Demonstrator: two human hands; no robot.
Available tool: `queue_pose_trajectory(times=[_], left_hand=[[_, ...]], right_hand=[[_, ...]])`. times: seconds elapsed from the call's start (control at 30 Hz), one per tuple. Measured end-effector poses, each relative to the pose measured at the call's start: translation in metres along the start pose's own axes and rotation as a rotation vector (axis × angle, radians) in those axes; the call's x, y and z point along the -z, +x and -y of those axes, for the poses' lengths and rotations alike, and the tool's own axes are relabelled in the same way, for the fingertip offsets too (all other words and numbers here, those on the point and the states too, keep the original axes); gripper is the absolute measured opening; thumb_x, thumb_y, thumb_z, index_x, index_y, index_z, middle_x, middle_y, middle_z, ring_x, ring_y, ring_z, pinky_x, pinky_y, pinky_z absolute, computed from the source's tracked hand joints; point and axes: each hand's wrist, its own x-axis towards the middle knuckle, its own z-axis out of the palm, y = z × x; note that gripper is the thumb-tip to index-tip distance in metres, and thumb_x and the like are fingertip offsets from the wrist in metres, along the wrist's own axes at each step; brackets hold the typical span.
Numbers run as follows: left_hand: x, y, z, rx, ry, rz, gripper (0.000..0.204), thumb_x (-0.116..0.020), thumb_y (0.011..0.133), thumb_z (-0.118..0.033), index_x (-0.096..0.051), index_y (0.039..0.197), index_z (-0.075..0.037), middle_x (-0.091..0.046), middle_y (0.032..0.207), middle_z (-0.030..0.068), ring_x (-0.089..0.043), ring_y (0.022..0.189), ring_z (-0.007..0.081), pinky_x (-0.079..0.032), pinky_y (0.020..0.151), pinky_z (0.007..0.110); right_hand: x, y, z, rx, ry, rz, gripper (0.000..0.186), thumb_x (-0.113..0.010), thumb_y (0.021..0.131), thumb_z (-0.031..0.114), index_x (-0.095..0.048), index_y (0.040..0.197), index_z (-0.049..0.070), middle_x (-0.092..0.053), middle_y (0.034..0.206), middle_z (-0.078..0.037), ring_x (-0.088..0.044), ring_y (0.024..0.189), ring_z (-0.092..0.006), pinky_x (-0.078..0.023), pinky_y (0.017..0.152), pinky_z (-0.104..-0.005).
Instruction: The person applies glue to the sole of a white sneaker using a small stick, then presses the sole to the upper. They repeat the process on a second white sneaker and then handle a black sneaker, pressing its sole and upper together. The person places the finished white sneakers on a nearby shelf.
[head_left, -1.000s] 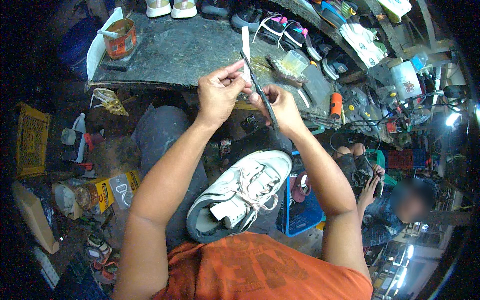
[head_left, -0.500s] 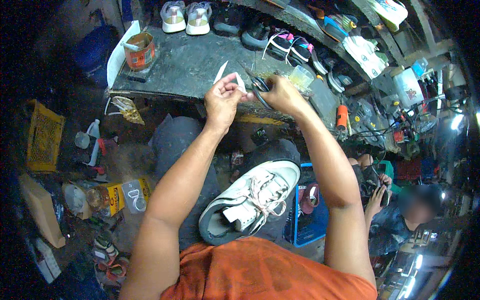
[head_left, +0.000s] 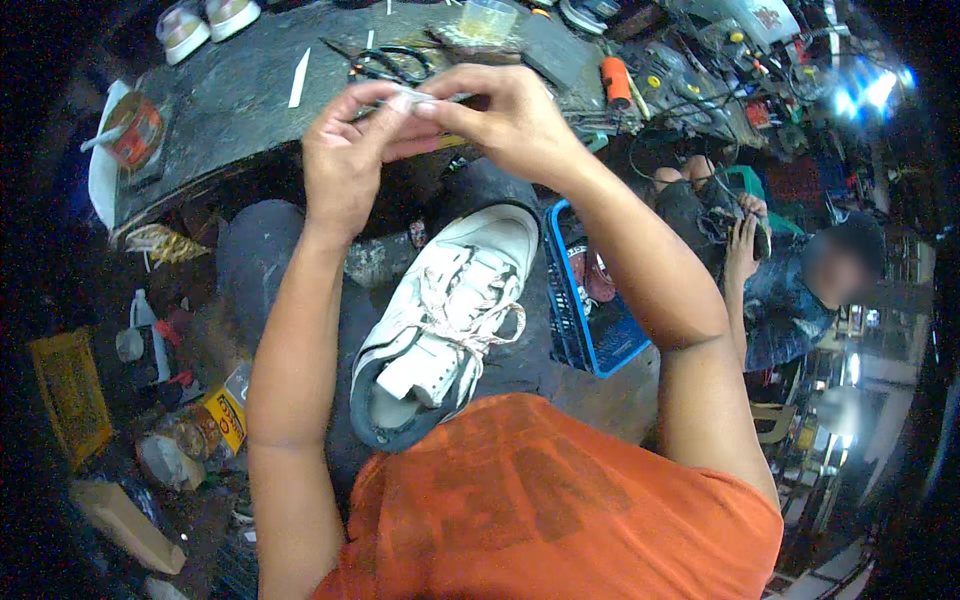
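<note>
My left hand [head_left: 350, 160] and my right hand [head_left: 505, 125] meet just above the near edge of the dark workbench [head_left: 240, 110], both closed in a pinch on a small white strip [head_left: 412, 98]. Black scissors [head_left: 385, 58] lie on the bench just behind my fingers. To their left rests another white strip [head_left: 298, 78]. On my lap, below my hands, a white lace-up sneaker [head_left: 430, 330] lies with its dark collar toward me.
An orange can [head_left: 138, 130], shoes [head_left: 185, 30], a plastic cup [head_left: 488, 18] and an orange cylinder [head_left: 615, 82] are on the bench. A blue crate [head_left: 625, 345] stands right of my leg, near a seated person [head_left: 785, 290]. A yellow crate [head_left: 68, 395] is at left.
The scissors that were in my right hand now lie on the bench, and that hand has joined my left at the strip. The view has tilted, so bench and sneaker appear higher.
</note>
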Motion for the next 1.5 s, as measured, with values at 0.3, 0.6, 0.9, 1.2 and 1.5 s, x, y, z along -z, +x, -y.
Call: queue_pose_trajectory(times=[0.3, 0.6, 0.9, 1.2, 1.5], left_hand=[[0.012, -0.058, 0.0, 0.655, 0.849, 0.553, 0.049, -0.057, 0.105, -0.039, -0.07, 0.096, 0.007, -0.073, 0.087, 0.0186, -0.066, 0.081, 0.021, -0.053, 0.077, 0.042], [0.004, -0.09, 0.015, 1.012, 0.145, 0.456, 0.042, -0.055, 0.107, -0.041, -0.066, 0.119, -0.002, -0.071, 0.105, 0.0032, -0.066, 0.091, 0.0091, -0.056, 0.08, 0.028], [0.012, -0.061, -0.049, 0.782, 0.291, 0.354, 0.031, -0.058, 0.107, -0.03, -0.067, 0.111, 0.0, -0.069, 0.093, -0.0003, -0.061, 0.082, 0.0062, -0.052, 0.073, 0.026], [0.058, -0.063, -0.065, 0.914, 0.214, -0.041, 0.042, -0.054, 0.108, -0.034, -0.064, 0.121, 0.004, -0.074, 0.108, 0.0105, -0.073, 0.09, 0.0152, -0.06, 0.081, 0.032], [0.072, -0.068, -0.05, 0.789, 0.201, -0.022, 0.048, -0.053, 0.108, -0.038, -0.064, 0.122, 0.006, -0.074, 0.107, 0.0128, -0.074, 0.088, 0.0157, -0.06, 0.079, 0.031]], right_hand=[[0.095, -0.123, 0.0, -0.475, 0.248, -0.295, 0.034, -0.069, 0.099, 0.016, -0.07, 0.127, -0.003, -0.063, 0.094, -0.001, -0.06, 0.084, -0.0115, -0.051, 0.078, -0.027], [0.125, -0.042, -0.028, -0.159, -0.064, -0.463, 0.025, -0.078, 0.091, 0.018, -0.077, 0.11, 0.001, -0.076, 0.097, -0.006, -0.067, 0.089, -0.0123, -0.053, 0.083, -0.0285], [0.124, 0.086, -0.077, -0.028, -0.507, -0.324, 0.022, -0.077, 0.09, 0.025, -0.078, 0.104, 0.008, -0.076, 0.095, -0.017, -0.071, 0.089, -0.0306, -0.056, 0.082, -0.0405], [0.08, 0.069, -0.116, -0.45, 0.524, -0.014, 0.018, -0.074, 0.097, 0.02, -0.067, 0.108, 0.007, -0.067, 0.113, -0.007, -0.07, 0.096, -0.0171, -0.06, 0.066, -0.0286], [0.018, -0.002, -0.09, -0.075, 0.105, -0.1, 0.017, -0.081, 0.088, 0.022, -0.075, 0.096, 0.008, -0.056, 0.142, -0.018, -0.058, 0.127, -0.0321, -0.044, 0.109, -0.0406]])
